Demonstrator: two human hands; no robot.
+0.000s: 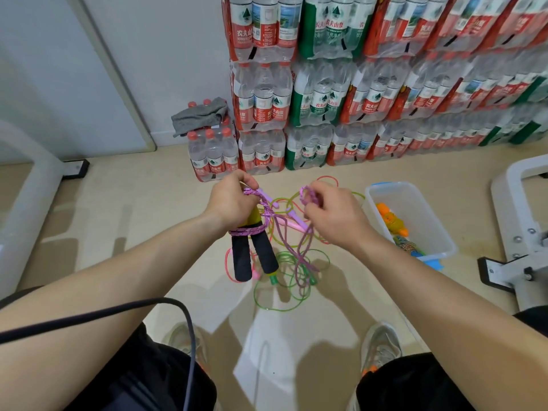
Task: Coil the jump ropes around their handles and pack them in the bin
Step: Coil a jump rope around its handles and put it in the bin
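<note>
My left hand (234, 200) grips the upper ends of the two black foam handles (255, 258), which hang down with a few turns of purple braided rope (246, 232) round them. My right hand (335, 216) pinches a loop of that rope. Its slack trails into the tangle of thin green and pink plastic ropes (290, 262) on the beige floor (118, 221), so I reckon another turn could drag them up or knot. Slack tension might let the turns slip off.

The clear plastic bin (372, 209) sits near on my right, with open floor between. Stacked water-bottle packs (296, 114) close off the front, and a white metal frame foot (516, 232) stands beyond the bin.
</note>
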